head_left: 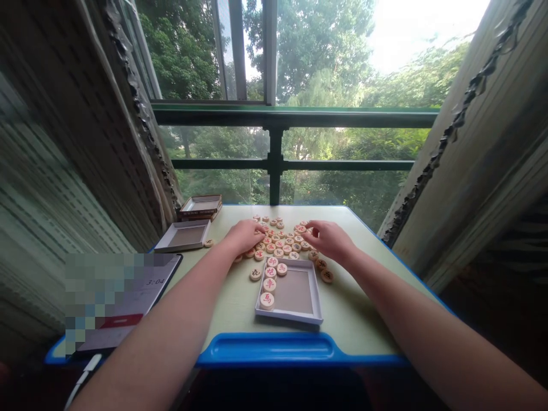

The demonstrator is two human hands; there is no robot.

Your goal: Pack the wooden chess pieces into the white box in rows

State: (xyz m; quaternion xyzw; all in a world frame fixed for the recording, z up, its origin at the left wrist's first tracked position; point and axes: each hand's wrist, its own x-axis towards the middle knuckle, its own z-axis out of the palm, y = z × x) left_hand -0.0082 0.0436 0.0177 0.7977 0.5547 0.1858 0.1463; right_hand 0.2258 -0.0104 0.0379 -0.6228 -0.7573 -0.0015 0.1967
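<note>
Round wooden xiangqi pieces (278, 252), marked with red or dark characters, lie in a loose cluster across the table. At its left side my left hand (247, 235) is curled with its fingertips closed around a piece, mostly hidden beneath them. My right hand (327, 235) is at the cluster's right side, its thumb and bent fingers at a red-marked piece (301, 229). Nearer me, a shallow white box tray (318, 291) holds several red-marked pieces, most in a column along its left wall, including a horse piece (267, 301).
Another white tray (183, 235) and a stacked brown-edged box (201, 204) stand at the back left. A tablet (128, 305) with a cable (88, 368) lies at the front left. The table has a blue front edge (269, 348); windows and curtains surround it.
</note>
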